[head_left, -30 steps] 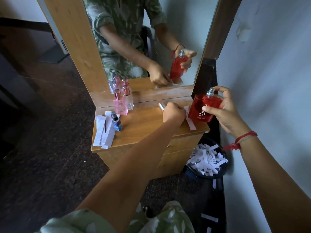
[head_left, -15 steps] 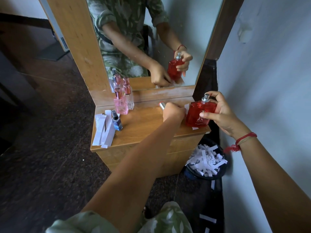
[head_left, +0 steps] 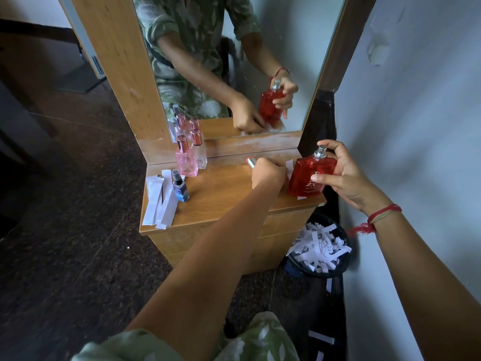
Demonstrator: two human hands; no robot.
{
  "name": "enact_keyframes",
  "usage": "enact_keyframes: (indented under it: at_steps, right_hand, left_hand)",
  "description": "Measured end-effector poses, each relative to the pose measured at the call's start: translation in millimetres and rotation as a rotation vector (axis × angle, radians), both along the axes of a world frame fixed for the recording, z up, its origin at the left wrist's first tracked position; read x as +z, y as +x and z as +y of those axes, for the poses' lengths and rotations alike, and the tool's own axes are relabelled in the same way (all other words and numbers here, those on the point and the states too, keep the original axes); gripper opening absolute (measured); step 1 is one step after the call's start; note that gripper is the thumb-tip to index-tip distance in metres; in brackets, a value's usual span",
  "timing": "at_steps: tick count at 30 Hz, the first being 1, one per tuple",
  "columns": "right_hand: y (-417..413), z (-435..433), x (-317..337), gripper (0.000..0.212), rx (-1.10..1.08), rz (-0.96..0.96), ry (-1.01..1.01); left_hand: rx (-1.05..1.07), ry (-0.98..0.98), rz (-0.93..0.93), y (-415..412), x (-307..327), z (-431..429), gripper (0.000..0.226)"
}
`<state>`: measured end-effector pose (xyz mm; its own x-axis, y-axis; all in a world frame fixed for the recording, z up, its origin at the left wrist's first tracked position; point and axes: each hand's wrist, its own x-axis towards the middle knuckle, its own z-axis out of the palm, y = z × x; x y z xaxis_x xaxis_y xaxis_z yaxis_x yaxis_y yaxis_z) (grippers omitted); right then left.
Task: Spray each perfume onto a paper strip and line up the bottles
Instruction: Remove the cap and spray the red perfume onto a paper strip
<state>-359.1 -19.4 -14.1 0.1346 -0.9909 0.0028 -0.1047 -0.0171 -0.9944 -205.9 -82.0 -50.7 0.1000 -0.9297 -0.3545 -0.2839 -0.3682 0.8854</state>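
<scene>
My right hand [head_left: 346, 178] grips a red perfume bottle [head_left: 308, 175] with a bare silver nozzle, held upright low over the right end of the wooden dresser top [head_left: 221, 196]; my index finger curls over the nozzle. My left hand [head_left: 268, 174] is closed around the bottle's red and silver cap [head_left: 250, 162] and rests on a white paper strip [head_left: 289, 166] lying under the bottle. A pink bottle [head_left: 186, 162] and a clear bottle [head_left: 199, 152] stand at the back left. A small blue bottle [head_left: 181, 188] stands beside a pile of fresh strips [head_left: 158, 201].
A mirror [head_left: 234, 61] in a wooden frame rises behind the dresser top. A grey wall [head_left: 416, 126] runs close on the right. A black bin [head_left: 316, 250] full of used strips sits on the dark floor below the dresser's right corner.
My right hand has lowered the red bottle and brought it left, down over the paper strip. My left hand has stayed on the strip with the cap.
</scene>
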Motion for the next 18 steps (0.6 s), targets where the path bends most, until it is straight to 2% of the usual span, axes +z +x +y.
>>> enact_keyframes:
  at_steps: [12,18]
  right_hand:
    - [-1.1,-3.8,4.6,0.070,0.013,0.020,0.047]
    - [-2.0,-3.9,4.3,0.072,0.020,0.052,0.059]
  left_hand:
    - [0.011,-0.019,0.002,0.4,-2.0,0.6,0.008]
    - [-0.003,-0.102,0.005,2.2,-2.4,7.7,0.012]
